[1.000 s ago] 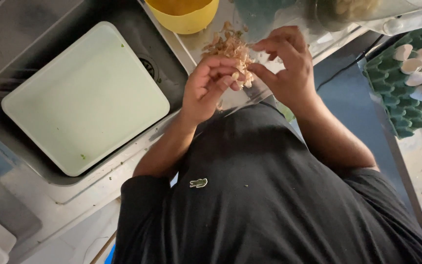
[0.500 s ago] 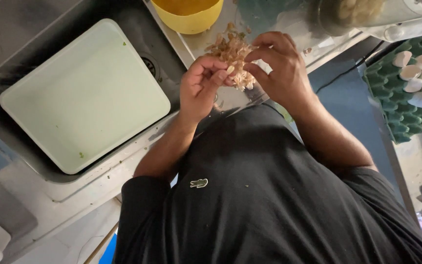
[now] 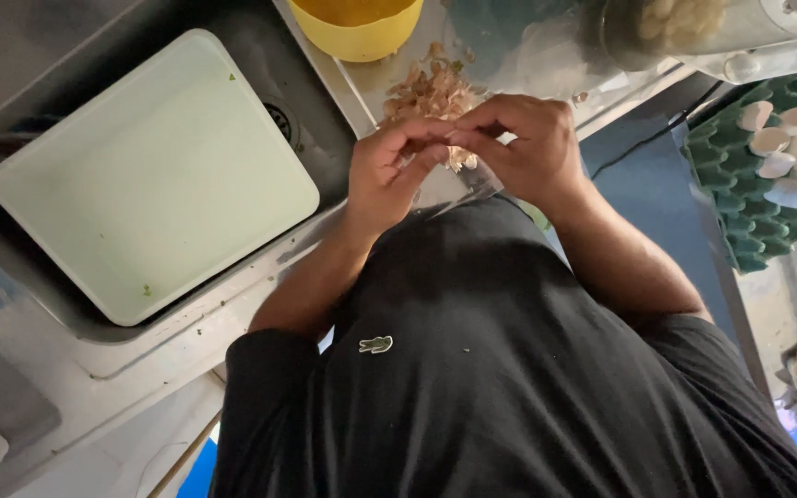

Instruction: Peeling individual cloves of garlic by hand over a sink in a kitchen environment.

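Here the left hand (image 3: 389,171) and right hand (image 3: 523,148) meet fingertip to fingertip, both pinching a small pale, papery-skinned piece (image 3: 458,159), held above the heap of peelings (image 3: 431,92) on the bench (image 3: 371,88) so scraps drop there, right of the sink's pale tray (image 3: 149,180).

Dim, soft indoor light; mild glare on the pale tray (image 3: 154,175); soft focus and stretched edges
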